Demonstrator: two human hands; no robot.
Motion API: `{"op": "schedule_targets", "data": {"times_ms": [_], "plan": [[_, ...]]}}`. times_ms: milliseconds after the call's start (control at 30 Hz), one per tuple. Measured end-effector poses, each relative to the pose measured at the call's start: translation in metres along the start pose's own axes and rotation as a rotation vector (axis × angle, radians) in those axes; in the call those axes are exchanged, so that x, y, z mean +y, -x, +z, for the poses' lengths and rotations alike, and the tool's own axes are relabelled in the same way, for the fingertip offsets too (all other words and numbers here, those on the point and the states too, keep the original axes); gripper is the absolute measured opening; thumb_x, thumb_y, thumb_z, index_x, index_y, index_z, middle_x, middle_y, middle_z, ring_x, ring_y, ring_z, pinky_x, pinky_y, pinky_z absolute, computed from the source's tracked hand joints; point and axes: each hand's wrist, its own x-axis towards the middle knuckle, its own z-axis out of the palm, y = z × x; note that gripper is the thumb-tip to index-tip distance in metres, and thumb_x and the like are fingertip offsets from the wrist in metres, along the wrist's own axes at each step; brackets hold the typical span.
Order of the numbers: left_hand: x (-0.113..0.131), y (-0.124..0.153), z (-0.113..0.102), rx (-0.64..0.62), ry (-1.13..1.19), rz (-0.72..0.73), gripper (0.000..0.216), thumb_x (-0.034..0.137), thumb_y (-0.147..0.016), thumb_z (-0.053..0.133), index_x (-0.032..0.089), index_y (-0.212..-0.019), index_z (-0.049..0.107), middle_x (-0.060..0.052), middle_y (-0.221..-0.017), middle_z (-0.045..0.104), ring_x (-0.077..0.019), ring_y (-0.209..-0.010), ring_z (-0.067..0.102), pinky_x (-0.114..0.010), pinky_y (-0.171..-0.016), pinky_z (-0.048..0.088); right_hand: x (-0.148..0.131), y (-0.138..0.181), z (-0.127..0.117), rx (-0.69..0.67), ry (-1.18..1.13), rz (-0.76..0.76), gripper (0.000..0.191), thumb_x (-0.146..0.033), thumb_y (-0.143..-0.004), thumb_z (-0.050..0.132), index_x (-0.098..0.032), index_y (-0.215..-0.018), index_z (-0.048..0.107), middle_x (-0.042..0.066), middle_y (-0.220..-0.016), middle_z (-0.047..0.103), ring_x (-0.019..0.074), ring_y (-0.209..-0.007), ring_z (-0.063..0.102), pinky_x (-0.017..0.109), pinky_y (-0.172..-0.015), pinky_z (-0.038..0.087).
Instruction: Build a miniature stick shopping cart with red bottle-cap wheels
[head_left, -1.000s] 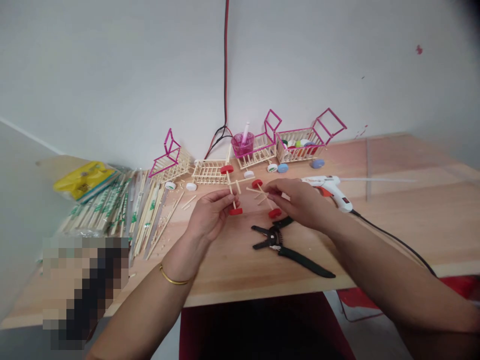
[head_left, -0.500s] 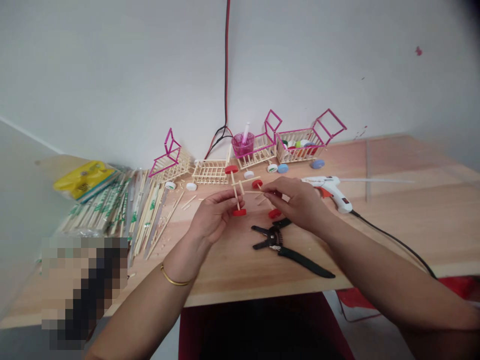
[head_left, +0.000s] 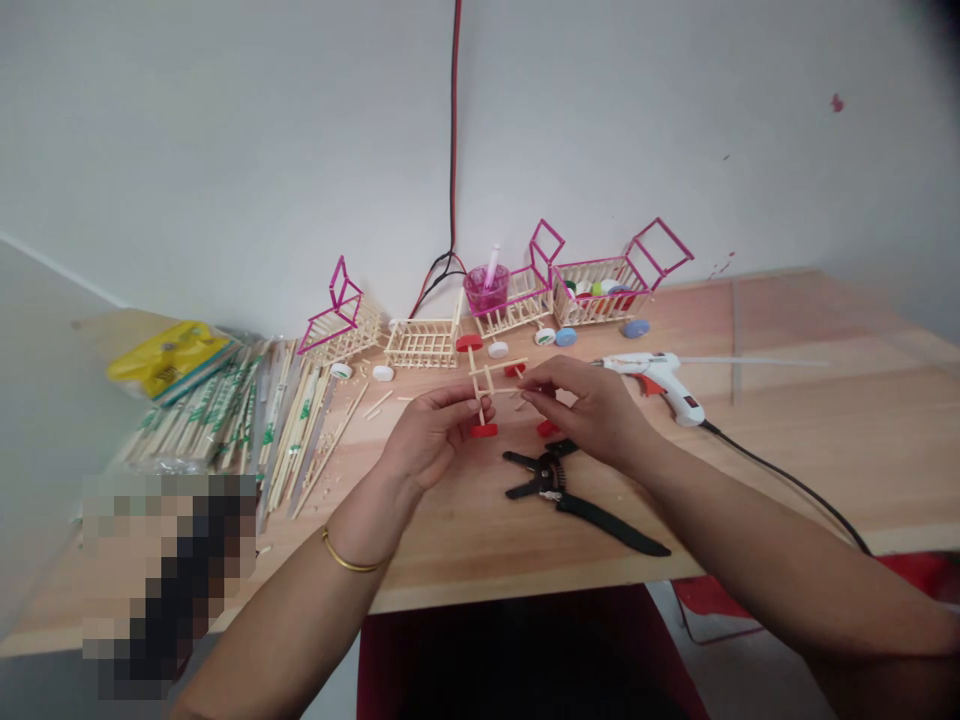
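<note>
The left hand (head_left: 435,425) pinches the wheeled frame (head_left: 490,378) in its grip, over the tabletop (head_left: 795,450); the right hand (head_left: 592,405) has in its narrow grip a thin stick (head_left: 506,391). This hand partly hides red wheels (head_left: 547,429) and pliers (head_left: 546,476). Beyond it lies the glue gun (head_left: 660,370); carts (head_left: 600,310) stand behind.

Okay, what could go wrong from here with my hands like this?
Your left hand pinches the stick frame while your right hand holds a thin stick at it; pressing unevenly might loosen a joint or leave the stick crooked. Your right hand is also near the glue gun, which could burn you if hot; I can't tell whether it is. The pliers lie partly hidden by that hand and might get knocked.
</note>
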Motion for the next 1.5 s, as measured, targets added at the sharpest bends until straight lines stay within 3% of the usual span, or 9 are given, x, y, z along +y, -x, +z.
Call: {"op": "schedule_targets", "data": {"times_ms": [333, 667, 967, 1233, 1500], "plan": [[0.0010, 0.0013, 0.0006, -0.005, -0.014, 0.008, 0.022, 0.009, -0.063, 0.080, 0.008, -0.083, 0.073, -0.007, -0.075, 0.072, -0.0144, -0.067, 0.067, -0.027, -0.067, 0.054, 0.0009, 0.0004, 0.0053, 0.021, -0.106, 0.040, 0.007, -0.024, -0.088, 0.061, -0.022, -0.089, 0.068, 0.003, -0.087, 0.069, 0.0157, -0.075, 0.059, 0.030, -0.068, 0.047], [0.0012, -0.0009, 0.0004, 0.076, 0.010, 0.076, 0.019, 0.009, -0.062, 0.078, 0.008, -0.081, 0.073, -0.006, -0.073, 0.071, -0.0135, -0.066, 0.067, -0.026, -0.068, 0.055, 0.0017, 0.0000, 0.0050, -0.029, -0.108, 0.086, 0.005, -0.021, -0.086, 0.063, -0.020, -0.089, 0.067, 0.002, -0.082, 0.068, 0.0138, -0.070, 0.057, 0.029, -0.066, 0.045], [0.0008, 0.0013, 0.0034, 0.027, 0.006, 0.040, 0.021, 0.009, -0.062, 0.080, 0.008, -0.081, 0.073, -0.006, -0.072, 0.071, -0.0151, -0.066, 0.068, -0.027, -0.066, 0.055, -0.0030, 0.0008, 0.0049, 0.020, -0.087, 0.002, 0.006, -0.021, -0.088, 0.060, -0.020, -0.090, 0.066, 0.004, -0.086, 0.068, 0.0156, -0.075, 0.059, 0.030, -0.069, 0.046], [0.0013, 0.0017, 0.0026, 0.018, 0.006, 0.031, 0.023, 0.009, -0.060, 0.080, 0.008, -0.082, 0.072, -0.006, -0.073, 0.072, -0.0156, -0.067, 0.069, -0.027, -0.069, 0.055, 0.0025, 0.0002, 0.0081, -0.024, -0.067, 0.023, 0.007, -0.019, -0.087, 0.061, -0.019, -0.091, 0.067, 0.002, -0.082, 0.068, 0.0136, -0.071, 0.057, 0.028, -0.067, 0.045], [0.0008, 0.0034, 0.0050, -0.013, -0.008, 0.019, 0.021, 0.009, -0.061, 0.080, 0.008, -0.080, 0.072, -0.007, -0.072, 0.072, -0.0150, -0.067, 0.069, -0.026, -0.067, 0.055, 0.0011, -0.0007, 0.0078, 0.017, -0.098, 0.060, 0.004, -0.019, -0.085, 0.064, -0.020, -0.087, 0.066, 0.002, -0.083, 0.068, 0.0142, -0.071, 0.056, 0.028, -0.067, 0.045]]}}
